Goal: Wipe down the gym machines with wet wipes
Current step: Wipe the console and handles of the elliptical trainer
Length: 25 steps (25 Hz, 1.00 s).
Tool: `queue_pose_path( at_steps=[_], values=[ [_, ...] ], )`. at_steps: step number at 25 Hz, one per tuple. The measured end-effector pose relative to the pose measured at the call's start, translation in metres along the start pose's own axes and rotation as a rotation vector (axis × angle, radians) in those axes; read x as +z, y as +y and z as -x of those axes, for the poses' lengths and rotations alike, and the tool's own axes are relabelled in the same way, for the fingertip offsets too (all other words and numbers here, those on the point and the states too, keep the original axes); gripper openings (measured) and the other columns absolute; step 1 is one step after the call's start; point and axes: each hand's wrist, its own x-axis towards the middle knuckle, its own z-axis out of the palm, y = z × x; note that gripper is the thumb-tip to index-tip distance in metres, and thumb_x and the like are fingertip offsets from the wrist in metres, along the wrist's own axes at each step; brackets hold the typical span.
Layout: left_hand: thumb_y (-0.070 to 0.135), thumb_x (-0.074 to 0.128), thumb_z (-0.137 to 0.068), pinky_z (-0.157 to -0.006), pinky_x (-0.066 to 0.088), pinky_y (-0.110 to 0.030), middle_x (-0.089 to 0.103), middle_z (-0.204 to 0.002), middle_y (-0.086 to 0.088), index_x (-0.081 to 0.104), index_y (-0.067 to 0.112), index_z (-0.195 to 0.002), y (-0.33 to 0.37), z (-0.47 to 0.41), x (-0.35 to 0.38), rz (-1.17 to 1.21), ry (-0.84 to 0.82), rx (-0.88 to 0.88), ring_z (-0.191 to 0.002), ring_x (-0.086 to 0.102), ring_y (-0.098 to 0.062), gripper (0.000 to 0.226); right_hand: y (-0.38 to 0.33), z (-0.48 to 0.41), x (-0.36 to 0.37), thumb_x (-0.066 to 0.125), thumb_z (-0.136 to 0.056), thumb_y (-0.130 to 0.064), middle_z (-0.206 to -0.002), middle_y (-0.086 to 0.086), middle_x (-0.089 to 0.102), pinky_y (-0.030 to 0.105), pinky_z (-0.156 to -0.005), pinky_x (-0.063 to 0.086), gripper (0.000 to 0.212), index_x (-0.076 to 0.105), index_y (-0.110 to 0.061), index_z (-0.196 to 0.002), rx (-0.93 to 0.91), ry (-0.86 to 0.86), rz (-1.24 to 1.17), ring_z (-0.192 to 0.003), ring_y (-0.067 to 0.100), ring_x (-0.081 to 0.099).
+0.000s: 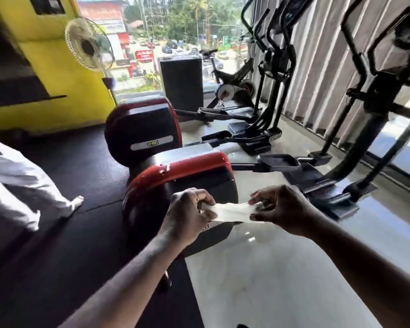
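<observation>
A black rubber mat [57, 233] covers the left of the room and meets a pale glossy floor [258, 280] on the right; a yellow wall [57, 67] rises at the far left. Along the slatted wall on the right stand elliptical machines, the nearest with a black upright frame [374, 91] and a flat pedal [279, 160]. Its red-and-black rear housing [180, 176] sits straight ahead, with a second housing [140, 129] just behind it. Farther back are a black cabinet [181, 82], an exercise bike [232, 84] and a pedestal fan [88, 45]. A person in white clothing [21, 181] is at the left edge.

Both hands are raised in front of the near housing. The left hand [187, 216] has its fingers curled round one end of a white wet wipe [232, 211]. The right hand [282, 209] pinches the other end between thumb and fingertips. The wipe is stretched taut between them, in the air, apart from the machine.
</observation>
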Motion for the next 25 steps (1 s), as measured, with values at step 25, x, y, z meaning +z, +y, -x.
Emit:
queue_pose_path(
  at_steps=[25],
  values=[
    [0.044, 0.088, -0.082, -0.088, 0.063, -0.045, 0.080, -0.098, -0.007, 0.072, 0.015, -0.103, 0.139, -0.405, 0.302, 0.804, -0.454, -0.178, -0.096, 0.078, -0.024, 0.039, 0.236, -0.228, -0.155, 0.053, -0.104, -0.049, -0.073, -0.016, 0.074, 0.025, -0.063, 0.053, 0.033, 0.076, -0.038, -0.082, 0.298, 0.763, -0.242, -0.070, 0.003, 0.070]
  ],
)
